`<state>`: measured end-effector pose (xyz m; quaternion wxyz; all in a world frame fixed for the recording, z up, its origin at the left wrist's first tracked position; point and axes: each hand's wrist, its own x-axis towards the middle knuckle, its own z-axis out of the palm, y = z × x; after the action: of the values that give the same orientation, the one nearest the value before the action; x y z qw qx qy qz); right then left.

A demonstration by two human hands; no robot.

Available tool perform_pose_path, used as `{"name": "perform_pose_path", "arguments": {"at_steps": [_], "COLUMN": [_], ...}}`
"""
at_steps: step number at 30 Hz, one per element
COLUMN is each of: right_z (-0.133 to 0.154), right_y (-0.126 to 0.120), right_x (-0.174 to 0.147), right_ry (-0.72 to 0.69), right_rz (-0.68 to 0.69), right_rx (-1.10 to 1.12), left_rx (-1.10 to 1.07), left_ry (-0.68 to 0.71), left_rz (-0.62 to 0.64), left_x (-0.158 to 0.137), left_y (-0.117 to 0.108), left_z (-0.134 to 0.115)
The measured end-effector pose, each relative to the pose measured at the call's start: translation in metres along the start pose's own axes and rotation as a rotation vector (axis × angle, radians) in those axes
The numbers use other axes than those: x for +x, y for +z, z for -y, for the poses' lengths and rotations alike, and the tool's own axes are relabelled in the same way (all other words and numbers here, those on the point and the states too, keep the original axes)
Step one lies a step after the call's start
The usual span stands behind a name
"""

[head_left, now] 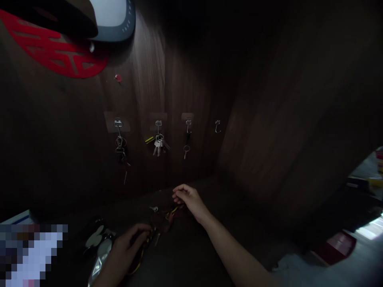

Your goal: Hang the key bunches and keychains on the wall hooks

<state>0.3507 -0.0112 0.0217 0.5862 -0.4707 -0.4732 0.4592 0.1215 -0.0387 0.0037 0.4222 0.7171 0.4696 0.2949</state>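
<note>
Two hands, one tangled cord bundle [170, 216] between their fingers. Left hand [128, 245]: thumb and forefinger nearly together, pinching the cord's near end, probably to steady it. Right hand [188, 197]: fingers loosely curled just above the far end; can't tell if gripping. Bundle dark reddish, yellow-and-black strands, blurry. Silvery key [154, 209] just beyond left fingertips.

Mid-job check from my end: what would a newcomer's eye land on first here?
Probably the bright red cut-out decoration at the upper left, vivid against the dark wood panel. Next, the silver bunch of keys on the second hook from the left. Below, the pale right hand stands out near the centre, with the left hand lower left, beside a yellow-and-dark cord.
</note>
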Motion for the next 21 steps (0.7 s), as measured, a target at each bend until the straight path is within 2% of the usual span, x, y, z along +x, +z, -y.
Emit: {"name": "perform_pose_path", "arguments": {"at_steps": [5, 12, 16, 21], "right_z": [-0.015, -0.029, -0.024, -0.021], "right_y": [0.01, 0.015, 0.018, 0.025], "right_x": [-0.01, -0.013, -0.015, -0.022], "right_ry": [-0.055, -0.258, -0.367, -0.391], "right_rz": [0.017, 0.075, 0.156, 0.307], "right_rx": [-0.125, -0.557, -0.745, -0.953], "left_rx": [-0.034, -0.006, 0.096, 0.157], "left_ry": [-0.007, 0.044, 0.098, 0.118], "left_rz": [-0.075, -0.189, -0.159, -0.075], "left_x": [0.001, 0.002, -0.002, -0.002], "left_y": [0.001, 0.003, 0.006, 0.006], "left_z": [0.001, 0.007, 0.009, 0.015]}}
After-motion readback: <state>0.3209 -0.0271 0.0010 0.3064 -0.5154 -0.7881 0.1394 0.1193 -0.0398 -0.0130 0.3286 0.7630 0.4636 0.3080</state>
